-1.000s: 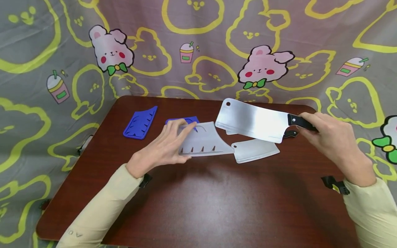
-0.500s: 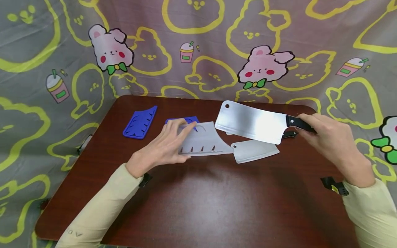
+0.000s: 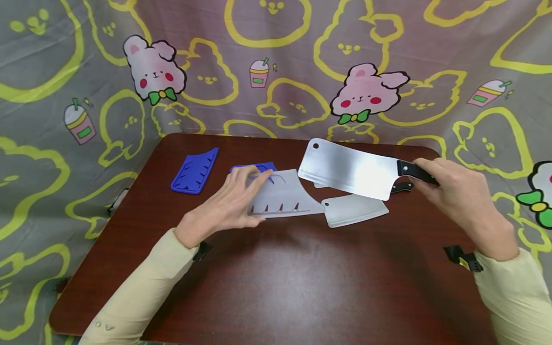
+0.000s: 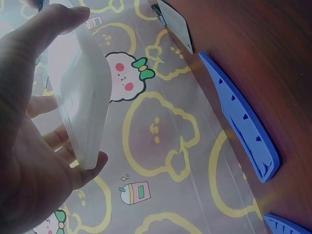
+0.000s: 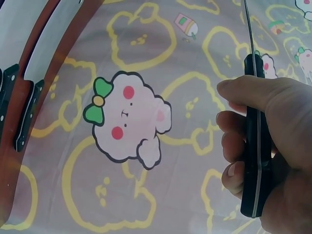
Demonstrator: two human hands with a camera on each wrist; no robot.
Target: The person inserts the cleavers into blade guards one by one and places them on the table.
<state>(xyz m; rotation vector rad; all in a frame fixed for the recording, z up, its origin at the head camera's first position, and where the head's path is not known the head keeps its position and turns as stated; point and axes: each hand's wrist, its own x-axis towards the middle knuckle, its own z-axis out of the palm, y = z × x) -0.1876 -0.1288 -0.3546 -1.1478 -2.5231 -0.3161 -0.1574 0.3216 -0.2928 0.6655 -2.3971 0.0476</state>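
My left hand [image 3: 224,203] grips a translucent white blade guard [image 3: 282,194] with a row of slots, thumb on one side and fingers on the other. Seen in the left wrist view, the guard [image 4: 80,97] stands nearly edge-on between thumb and fingers. On the right, my right hand [image 3: 461,191] holds a cleaver [image 3: 349,167] by its black handle, raised above the table, its broad blade pointing left towards the guard. A small gap separates the blade's end from the guard. Fingers curl round the handle [image 5: 257,161] in the right wrist view.
Beneath the raised cleaver lie two more knives, the nearer blade [image 3: 355,210] partly covered by it; their black handles show in the right wrist view. Two blue blade guards lie on the brown table [image 3: 276,278], one at left [image 3: 195,171], another behind my left hand [image 3: 265,166].
The cleaver and my right hand have shifted very slightly left and down. My left hand and the white guard have stayed in place.
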